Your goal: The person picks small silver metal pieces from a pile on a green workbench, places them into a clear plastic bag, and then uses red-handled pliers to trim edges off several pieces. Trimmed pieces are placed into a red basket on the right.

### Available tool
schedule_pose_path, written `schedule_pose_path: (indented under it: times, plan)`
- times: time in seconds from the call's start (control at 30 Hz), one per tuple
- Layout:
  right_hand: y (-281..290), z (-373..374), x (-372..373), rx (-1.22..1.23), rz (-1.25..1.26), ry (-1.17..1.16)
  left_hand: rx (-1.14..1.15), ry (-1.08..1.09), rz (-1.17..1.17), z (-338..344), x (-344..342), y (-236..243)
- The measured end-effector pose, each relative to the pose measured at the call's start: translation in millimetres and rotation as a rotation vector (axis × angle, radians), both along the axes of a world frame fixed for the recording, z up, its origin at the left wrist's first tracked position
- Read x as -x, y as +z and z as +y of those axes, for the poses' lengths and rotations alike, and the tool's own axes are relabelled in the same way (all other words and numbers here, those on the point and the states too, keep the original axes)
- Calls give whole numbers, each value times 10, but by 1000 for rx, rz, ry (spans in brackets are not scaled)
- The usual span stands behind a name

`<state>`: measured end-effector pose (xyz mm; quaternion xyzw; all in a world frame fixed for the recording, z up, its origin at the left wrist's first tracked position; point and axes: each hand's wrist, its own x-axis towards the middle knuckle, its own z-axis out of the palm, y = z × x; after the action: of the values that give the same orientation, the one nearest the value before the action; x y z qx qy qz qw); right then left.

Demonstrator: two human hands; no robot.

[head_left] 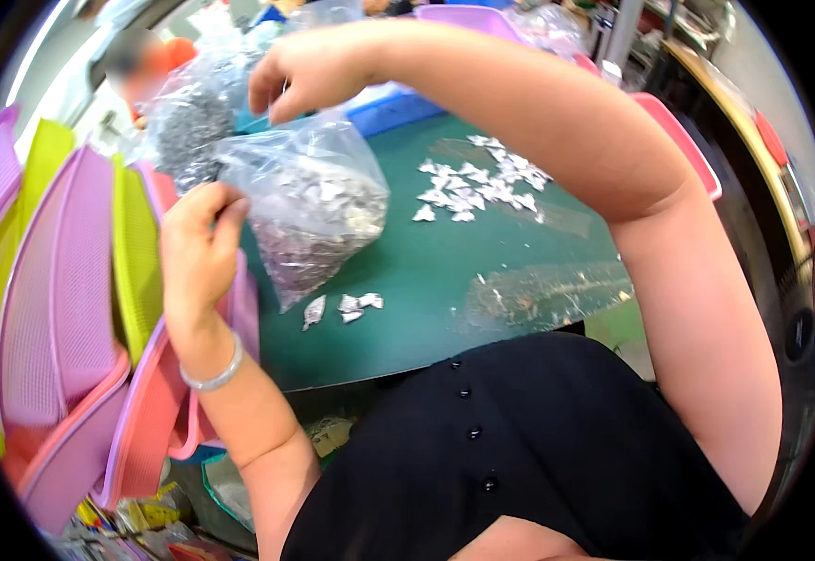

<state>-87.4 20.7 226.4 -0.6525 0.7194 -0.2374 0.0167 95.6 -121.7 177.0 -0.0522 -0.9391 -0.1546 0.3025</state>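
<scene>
My left hand (203,238) pinches the left edge of a clear plastic bag (318,220) of small pale pieces lying on the green table (398,346). My right hand (290,75) is raised above the bag with fingers curled; what they hold, if anything, is too small to make out. Small white pieces (463,192) are scattered right of the bag, and a few more (356,304) lie in front of it. Behind my left hand is another clear bag (187,131) filled with dark grey items.
Nested pink, purple and lime mesh baskets (75,290) crowd the left. A blue tray (393,112) and purple bin (468,17) stand at the back, a pink tray (683,145) at the right. A blurred person (136,79) is at the upper left. A wooden bench (749,122) stands far right.
</scene>
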Motion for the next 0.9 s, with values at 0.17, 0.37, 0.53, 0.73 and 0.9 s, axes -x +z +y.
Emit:
schedule_pose_path:
  times: [0.17, 0.37, 0.53, 0.73, 0.9]
  plan:
    - [-454, 1190, 626, -152, 210, -320, 29, 49, 319, 365, 0, -131]
    - [-1734, 2445, 1212, -470, -102, -738, -89, -97, 428, 1049, 318, -448]
    - [-2167, 2433, 1064, -291, -104, -659, -220, -312, -28, 1410, 678, -1000]
    - [-2308, 2246, 747, -227, -43, -475, -199, -270, -339, 1400, 1075, -1440]
    - [-2275, 2127, 430, -112, -184, -318, -136, -240, -373, 1337, 1307, -1675]
